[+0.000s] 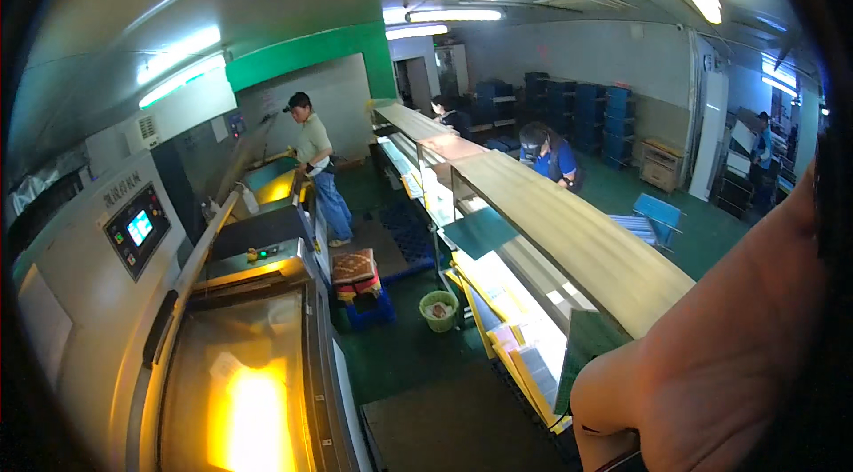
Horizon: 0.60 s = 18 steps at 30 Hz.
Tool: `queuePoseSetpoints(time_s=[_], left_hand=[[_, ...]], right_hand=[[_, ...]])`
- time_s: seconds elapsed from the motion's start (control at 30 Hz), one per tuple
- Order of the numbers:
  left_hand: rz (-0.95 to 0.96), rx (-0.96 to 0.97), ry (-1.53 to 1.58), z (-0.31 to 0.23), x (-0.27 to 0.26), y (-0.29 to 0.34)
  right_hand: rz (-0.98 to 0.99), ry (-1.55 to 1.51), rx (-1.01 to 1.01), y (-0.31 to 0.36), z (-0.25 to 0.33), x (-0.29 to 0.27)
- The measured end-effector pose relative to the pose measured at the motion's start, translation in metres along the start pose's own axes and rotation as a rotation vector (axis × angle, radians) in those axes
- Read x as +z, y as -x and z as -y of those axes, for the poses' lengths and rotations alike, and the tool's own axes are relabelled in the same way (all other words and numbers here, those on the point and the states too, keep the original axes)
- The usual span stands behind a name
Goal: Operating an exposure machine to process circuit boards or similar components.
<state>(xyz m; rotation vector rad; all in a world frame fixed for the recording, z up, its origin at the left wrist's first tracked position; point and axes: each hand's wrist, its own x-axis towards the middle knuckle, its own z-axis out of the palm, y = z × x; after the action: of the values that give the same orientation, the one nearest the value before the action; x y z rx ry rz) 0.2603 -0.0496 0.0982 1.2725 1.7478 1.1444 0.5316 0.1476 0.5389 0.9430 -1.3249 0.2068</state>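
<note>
My right hand [724, 356] looms very close at the lower right, with its palm side showing. Its fingers are cut off or hidden, so what they do cannot be made out. Just beyond it, partly covered, a dark green panel [588, 349] leans by the bright white worktop [524, 316]. My left hand is out of view. At the lower left, a machine [84, 223] with a small lit screen [139, 228] stands over a framed glass bed [200, 356], which glows strong yellow.
A long shelf [551, 219] runs above the worktop. Between it and the machines are a green waste basket [439, 312] and a cushioned blue stool [369, 308]. One person [313, 143] stands at a farther machine; another [555, 156] bends behind the shelf. Blue crates [617, 121] are stacked at the back.
</note>
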Motion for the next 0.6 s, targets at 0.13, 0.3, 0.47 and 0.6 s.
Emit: queuePoseSetpoints(time_s=[0.13, 0.3, 0.47, 0.6], left_hand=[[-0.050, -0.059, -0.036, 0.047, -0.012, 0.033], [-0.057, -0.156, -0.112, 0.112, -0.010, 0.102], [-0.177, -0.006, -0.167, 0.181, 0.022, 0.067], [0.075, -0.390, -0.106, 0.122, 0.027, 0.046]], right_hand=[[-0.007, 0.006, 0.032, 0.026, -0.008, 0.011], [-0.051, 0.034, 0.081, 0.037, -0.027, 0.016], [-0.124, -0.008, 0.090, 0.043, -0.039, 0.015], [-0.376, 0.036, 0.102, 0.045, -0.044, 0.046]])
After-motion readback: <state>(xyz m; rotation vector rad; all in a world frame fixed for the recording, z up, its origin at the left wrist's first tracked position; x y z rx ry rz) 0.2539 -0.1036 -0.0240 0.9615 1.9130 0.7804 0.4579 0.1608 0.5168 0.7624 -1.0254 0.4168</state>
